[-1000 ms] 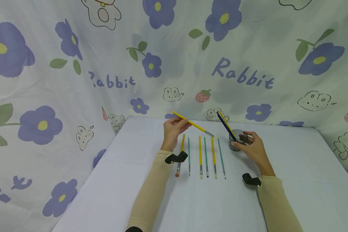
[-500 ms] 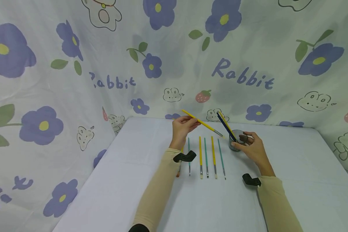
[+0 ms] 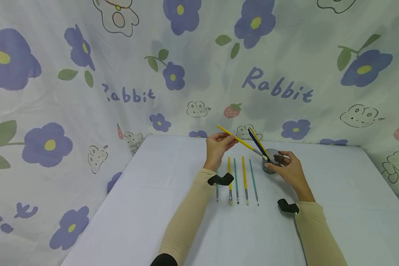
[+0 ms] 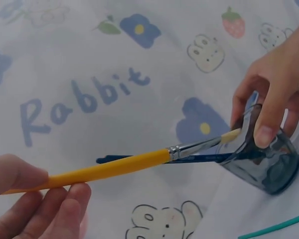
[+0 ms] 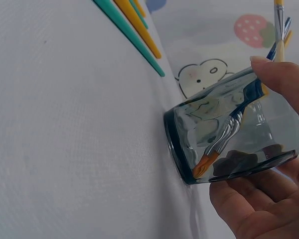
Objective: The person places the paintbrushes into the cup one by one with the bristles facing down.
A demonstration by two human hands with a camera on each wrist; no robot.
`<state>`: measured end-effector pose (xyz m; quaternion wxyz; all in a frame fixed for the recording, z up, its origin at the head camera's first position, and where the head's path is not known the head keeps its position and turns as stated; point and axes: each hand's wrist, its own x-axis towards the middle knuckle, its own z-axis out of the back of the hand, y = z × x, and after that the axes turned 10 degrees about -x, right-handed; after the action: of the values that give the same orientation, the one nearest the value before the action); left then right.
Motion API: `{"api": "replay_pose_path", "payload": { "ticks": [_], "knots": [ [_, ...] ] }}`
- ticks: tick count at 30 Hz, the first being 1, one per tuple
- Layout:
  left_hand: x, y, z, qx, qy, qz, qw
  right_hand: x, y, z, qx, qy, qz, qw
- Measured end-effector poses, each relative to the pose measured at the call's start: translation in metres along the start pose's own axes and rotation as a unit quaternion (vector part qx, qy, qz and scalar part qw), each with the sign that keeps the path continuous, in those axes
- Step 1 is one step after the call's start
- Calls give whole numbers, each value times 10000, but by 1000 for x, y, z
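Note:
My left hand (image 3: pixel 217 149) pinches a yellow-handled paintbrush (image 4: pixel 124 167) by its handle, bristles pointing right and slightly down. Its pale bristle tip overlaps the near rim of the glass in the left wrist view. The right hand (image 3: pixel 290 170) grips the clear bluish glass (image 5: pixel 204 129), thumb at the rim and fingers round the far side. Leaning in the glass are a dark blue paintbrush (image 3: pixel 256 143) and a yellow-handled one beside it. Orange-brown bristles (image 5: pixel 205 164) rest near the glass bottom, visible through its wall.
Several paintbrushes lie in a row on the white table (image 3: pixel 146 207), bristles toward the person, among them a yellow one (image 3: pixel 245 181) and a teal one (image 3: pixel 254 181). The left forearm hides part of the row. A flower-patterned cloth (image 3: pixel 212 66) hangs behind.
The left hand has moved right with the yellow paintbrush, bringing its bristles to the glass rim. The right hand and the glass have stayed in place.

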<state>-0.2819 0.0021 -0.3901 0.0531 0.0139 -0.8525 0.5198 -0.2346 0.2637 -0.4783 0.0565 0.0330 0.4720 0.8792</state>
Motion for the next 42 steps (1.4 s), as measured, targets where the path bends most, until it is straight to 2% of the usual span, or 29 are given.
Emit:
{"api": "replay_pose_path", "payload": {
  "ticks": [7, 21, 33, 42],
  "knots": [
    [2, 7, -8, 121, 127, 42, 9998, 0, 0, 0, 47, 46, -51, 10000],
    [2, 18, -20, 413, 159, 6, 9990, 0, 0, 0, 11, 26, -41, 10000],
    [-1, 23, -22, 759, 464, 169, 9959, 1, -2, 0, -10, 28, -25, 10000],
    [-3, 25, -24, 749, 686, 116, 9948, 1, -3, 0, -41, -4, 62, 10000]
  ]
}}
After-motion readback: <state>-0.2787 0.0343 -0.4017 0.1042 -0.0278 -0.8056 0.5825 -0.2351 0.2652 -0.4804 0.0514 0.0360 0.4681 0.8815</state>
